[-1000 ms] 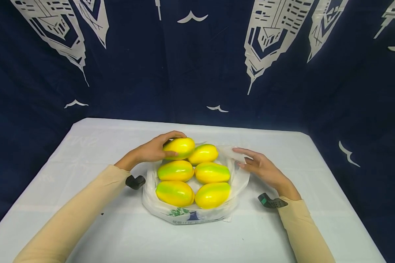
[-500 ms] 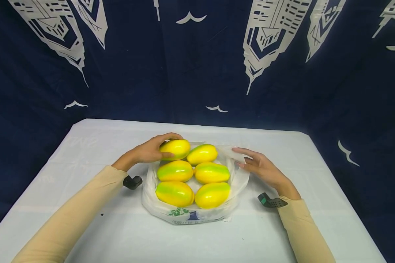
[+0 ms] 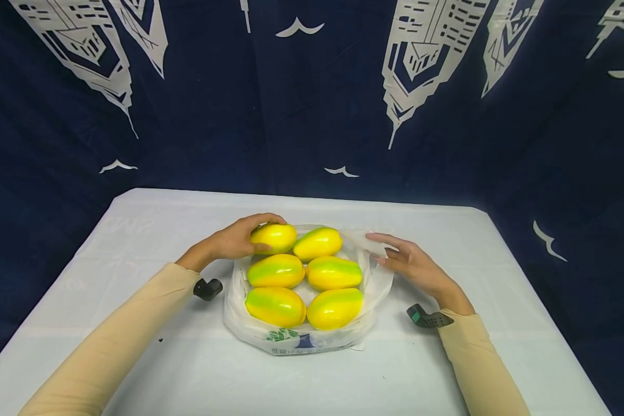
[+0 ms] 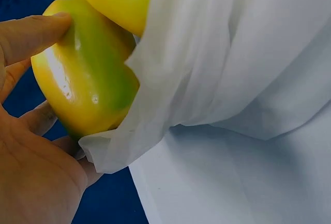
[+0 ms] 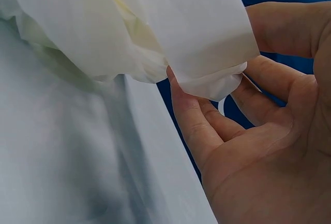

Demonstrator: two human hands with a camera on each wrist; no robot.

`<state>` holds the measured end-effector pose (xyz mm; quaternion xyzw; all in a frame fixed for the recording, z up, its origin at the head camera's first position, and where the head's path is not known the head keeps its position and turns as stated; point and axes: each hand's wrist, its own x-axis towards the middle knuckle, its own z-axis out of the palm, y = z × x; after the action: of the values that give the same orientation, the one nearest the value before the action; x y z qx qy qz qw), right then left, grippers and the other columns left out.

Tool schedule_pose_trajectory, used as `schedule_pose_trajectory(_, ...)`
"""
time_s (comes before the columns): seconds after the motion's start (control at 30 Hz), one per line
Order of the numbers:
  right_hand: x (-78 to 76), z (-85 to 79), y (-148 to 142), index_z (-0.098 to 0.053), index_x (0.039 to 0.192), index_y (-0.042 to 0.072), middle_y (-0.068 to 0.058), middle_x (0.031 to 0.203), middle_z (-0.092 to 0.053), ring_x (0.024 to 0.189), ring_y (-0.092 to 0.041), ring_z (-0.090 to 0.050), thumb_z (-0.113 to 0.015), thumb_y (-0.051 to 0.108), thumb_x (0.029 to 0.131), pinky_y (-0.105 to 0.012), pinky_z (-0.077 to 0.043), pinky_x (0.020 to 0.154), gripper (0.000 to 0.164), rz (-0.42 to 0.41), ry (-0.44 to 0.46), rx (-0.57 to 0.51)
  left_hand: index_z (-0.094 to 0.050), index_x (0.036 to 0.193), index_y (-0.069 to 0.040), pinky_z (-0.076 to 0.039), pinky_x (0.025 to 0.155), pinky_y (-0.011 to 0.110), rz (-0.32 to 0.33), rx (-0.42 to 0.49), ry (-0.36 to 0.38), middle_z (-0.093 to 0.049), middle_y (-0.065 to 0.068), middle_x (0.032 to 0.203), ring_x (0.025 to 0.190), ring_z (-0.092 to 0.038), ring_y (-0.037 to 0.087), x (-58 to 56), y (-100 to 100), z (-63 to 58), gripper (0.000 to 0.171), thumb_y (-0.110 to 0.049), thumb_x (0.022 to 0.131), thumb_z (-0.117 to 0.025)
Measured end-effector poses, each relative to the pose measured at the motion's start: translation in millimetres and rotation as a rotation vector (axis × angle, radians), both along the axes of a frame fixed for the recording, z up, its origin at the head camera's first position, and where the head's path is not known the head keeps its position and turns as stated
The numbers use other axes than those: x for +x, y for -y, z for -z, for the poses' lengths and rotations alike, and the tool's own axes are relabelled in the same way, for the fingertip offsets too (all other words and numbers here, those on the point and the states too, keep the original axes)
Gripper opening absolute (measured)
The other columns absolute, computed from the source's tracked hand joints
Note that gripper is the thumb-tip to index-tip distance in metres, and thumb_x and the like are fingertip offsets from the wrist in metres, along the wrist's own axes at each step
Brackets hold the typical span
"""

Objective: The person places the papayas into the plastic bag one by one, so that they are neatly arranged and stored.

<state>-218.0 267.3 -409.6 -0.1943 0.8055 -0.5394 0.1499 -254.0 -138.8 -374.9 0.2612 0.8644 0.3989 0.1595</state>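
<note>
A white plastic bag (image 3: 370, 318) lies spread with several glossy yellow-green mangoes (image 3: 334, 273) in it, set in two columns. My left hand (image 3: 234, 238) grips the back left mango (image 3: 273, 238), thumb on the near side and fingers over the far side. In the left wrist view the thumb presses on that mango's (image 4: 93, 74) skin, and the bag's rim hangs against it. On the right, my right hand (image 3: 413, 263) holds the bag's right rim between thumb and fingers. The right wrist view has the thin plastic (image 5: 207, 38) folded over the fingers.
A white cloth covers the table (image 3: 151, 231). Behind it hangs a dark blue curtain (image 3: 312, 104) with white printed shapes. A small dark speck (image 3: 160, 340) lies left of the bag. Printing shows on the bag's front.
The left hand has moved slightly left and down with the back left mango, which now sits lower beside its neighbour. The right hand stays at the bag's rim.
</note>
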Motion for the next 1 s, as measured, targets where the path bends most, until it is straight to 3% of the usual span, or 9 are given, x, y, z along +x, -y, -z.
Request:
schedule_pose_trajectory(0.4, 0.1, -0.9, 1, -0.048, 0.149, 0.023, 0.001, 0.163, -0.031, 0.149, -0.036, -0.032, -0.063, 0.018, 0.098, -0.059, -0.029, 0.118, 0.053, 0.004, 0.023, 0.002, -0.053, 0.14, -0.022, -0.039, 0.114, 0.053, 0.025, -0.05, -0.035, -0.052, 0.008, 0.143, 0.131, -0.048, 0.03, 0.5, 1, 4.3, 0.053, -0.005, 0.092, -0.069)
schedule_pose_trajectory(0.63, 1.1, -3.1, 4, -0.048, 0.149, 0.023, 0.002, 0.163, -0.03, 0.146, -0.033, -0.038, -0.063, 0.017, 0.098, -0.051, -0.039, 0.114, 0.053, 0.002, 0.04, 0.001, -0.053, 0.142, -0.02, -0.041, 0.112, 0.054, 0.021, -0.08, -0.07, -0.051, 0.011, 0.142, 0.129, -0.048, 0.032, 2.4, 0, 6.7, 0.055, -0.005, 0.092, -0.069)
schedule_pose_trajectory(1.0, 0.8, -0.1, 4, -0.048, 0.149, 0.026, 0.003, 0.164, -0.029, 0.146, -0.035, -0.036, -0.064, 0.021, 0.098, -0.056, -0.035, 0.115, 0.053, 0.005, 0.052, 0.011, -0.051, 0.144, -0.019, -0.038, 0.115, 0.054, 0.007, -0.078, -0.09, -0.049, 0.012, 0.146, 0.135, -0.046, 0.033, 6.1, -2, 15.5, 0.056, -0.003, 0.092, -0.068)
